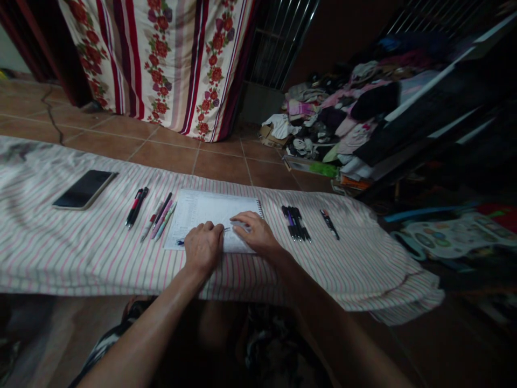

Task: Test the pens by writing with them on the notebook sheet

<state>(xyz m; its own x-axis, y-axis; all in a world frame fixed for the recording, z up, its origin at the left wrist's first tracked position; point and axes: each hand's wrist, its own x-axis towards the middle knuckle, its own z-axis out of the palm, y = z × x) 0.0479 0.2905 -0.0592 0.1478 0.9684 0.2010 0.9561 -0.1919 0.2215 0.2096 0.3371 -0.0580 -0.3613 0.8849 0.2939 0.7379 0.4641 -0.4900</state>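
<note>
An open spiral notebook (pixel 222 205) with pale pages lies on the striped cloth, its wire coil at the right edge. Over its lower left part, my left hand (pixel 204 245) is closed around a pen (pixel 180 242). The pen's dark blue end sticks out to the left, and a thin tip shows on the right, by the thumb. My right hand (pixel 255 233) rests on the right side of the page, close to that tip. Its thumb and fingers are curved and apart, with a pale patch between them that I cannot make out clearly.
Left of the notebook lie several pens (pixel 162 215), two more pens (pixel 137 207) and a dark-screened phone (pixel 84 189). To its right are a row of black pens (pixel 297 223) and another pen (pixel 330 224). A floral curtain (pixel 161 64) and heaped clothes (pixel 335 113) stand beyond.
</note>
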